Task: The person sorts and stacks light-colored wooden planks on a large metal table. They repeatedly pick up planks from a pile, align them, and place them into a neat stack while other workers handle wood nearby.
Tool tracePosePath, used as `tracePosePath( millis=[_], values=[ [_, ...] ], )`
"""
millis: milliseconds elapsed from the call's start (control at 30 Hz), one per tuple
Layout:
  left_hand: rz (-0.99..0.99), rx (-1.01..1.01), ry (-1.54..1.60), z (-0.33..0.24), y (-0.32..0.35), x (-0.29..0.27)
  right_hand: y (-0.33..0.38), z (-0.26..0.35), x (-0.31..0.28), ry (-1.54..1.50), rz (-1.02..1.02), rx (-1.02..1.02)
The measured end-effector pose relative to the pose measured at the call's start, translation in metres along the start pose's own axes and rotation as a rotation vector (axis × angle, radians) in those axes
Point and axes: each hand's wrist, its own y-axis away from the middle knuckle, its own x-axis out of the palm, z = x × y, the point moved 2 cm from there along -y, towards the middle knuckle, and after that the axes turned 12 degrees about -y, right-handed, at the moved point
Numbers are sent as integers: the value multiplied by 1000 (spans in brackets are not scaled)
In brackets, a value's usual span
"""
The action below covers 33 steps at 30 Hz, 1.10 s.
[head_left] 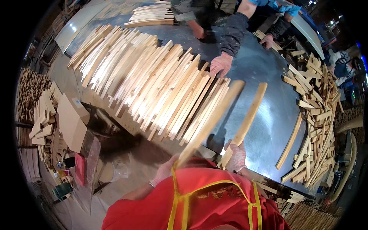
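My left hand, in a pale knitted glove, is closed on the near end of a long wooden strip. That strip slants away to the upper right, blurred along its length. In my right hand, also gloved, is the near end of a second wooden strip, raised over the metal table. Left of both strips lies a long row of wooden strips, side by side. Across the table, a co-worker's gloved hand touches the right end of this row.
A jumbled heap of wood pieces covers the table's right side, with a single strip beside it. More strips lie at the far edge. Two people stand opposite. A cardboard box is at lower left.
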Motion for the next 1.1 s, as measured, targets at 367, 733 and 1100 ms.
tracePosePath(
  millis=[367, 733, 1100],
  values=[
    [54, 327, -621, -131, -32, 155, -43, 53, 5, -115, 145, 157],
    [-648, -32, -1570, -79, -86, 117, -80, 56, -81, 233, 76, 152],
    [-400, 236, -737, -85, -89, 87, -67, 95, -90, 67, 87, 213]
  ],
)
